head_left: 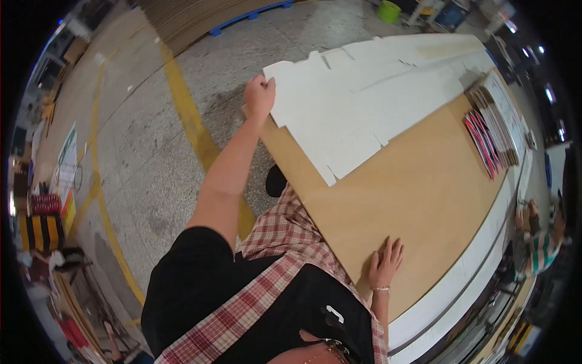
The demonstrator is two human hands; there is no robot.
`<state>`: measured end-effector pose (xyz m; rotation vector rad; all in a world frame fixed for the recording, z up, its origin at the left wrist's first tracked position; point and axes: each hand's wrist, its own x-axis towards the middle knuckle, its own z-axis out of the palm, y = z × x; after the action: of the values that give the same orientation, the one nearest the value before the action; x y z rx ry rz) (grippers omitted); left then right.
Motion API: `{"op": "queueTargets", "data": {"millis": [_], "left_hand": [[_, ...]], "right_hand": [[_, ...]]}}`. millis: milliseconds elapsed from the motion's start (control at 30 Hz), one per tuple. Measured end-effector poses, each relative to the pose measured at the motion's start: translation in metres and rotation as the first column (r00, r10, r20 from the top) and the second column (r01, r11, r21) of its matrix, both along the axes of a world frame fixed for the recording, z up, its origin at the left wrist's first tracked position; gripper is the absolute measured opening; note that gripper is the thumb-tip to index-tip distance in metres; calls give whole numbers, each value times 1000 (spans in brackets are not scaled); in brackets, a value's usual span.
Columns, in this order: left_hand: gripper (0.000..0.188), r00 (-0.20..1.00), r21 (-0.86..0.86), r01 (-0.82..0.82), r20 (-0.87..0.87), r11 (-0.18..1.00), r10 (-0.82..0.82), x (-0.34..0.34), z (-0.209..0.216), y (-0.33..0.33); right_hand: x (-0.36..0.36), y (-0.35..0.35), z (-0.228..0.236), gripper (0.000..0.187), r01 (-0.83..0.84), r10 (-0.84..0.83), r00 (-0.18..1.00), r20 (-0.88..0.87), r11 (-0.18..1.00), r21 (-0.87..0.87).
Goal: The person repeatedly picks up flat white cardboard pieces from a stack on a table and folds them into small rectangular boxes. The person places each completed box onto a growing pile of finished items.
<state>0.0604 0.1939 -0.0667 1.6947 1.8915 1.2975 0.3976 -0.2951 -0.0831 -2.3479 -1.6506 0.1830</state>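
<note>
A large white die-cut cardboard sheet (pixel 376 91) with notches and slits along its edges lies on a brown cardboard surface (pixel 400 188). My left hand (pixel 260 97) grips the sheet's left edge, its fingers curled closed over it. Lower right, my right hand (pixel 387 264) rests flat on the brown board with fingers stretched out, holding nothing. A bracelet circles that wrist.
At the right of the board stands a stack of folded cardboard pieces (pixel 491 127), with red-and-dark pieces (pixel 479 142) beside it. Long white boards (pixel 448 309) run along the right side. Beyond them another person (pixel 539 252) is at work. A blue pallet (pixel 251 15) bears stacked cardboard.
</note>
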Motion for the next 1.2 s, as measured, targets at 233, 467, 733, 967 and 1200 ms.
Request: {"op": "queueTargets", "data": {"millis": [233,467,733,967,1200], "left_hand": [[15,767,64,633,84,772,-636,75,68,-277],[54,47,29,999,-94,44,-994,56,34,-345],[98,-313,-333,928,-459,-166,-832,119,13,-309],[22,-84,-253,967,-181,-36,-980,141,-3,-323],[33,61,-39,996,-420,86,-905,156,-12,-355]], "right_hand": [[-112,94,95,70,-232,241,971,0,934,273],[-70,-10,32,39,-99,105,994,-6,954,285],[-36,-131,25,46,76,-83,996,35,983,164],[-57,-131,27,59,779,-618,590,-520,605,166],[-46,-86,31,55,488,-551,823,142,811,322]]}}
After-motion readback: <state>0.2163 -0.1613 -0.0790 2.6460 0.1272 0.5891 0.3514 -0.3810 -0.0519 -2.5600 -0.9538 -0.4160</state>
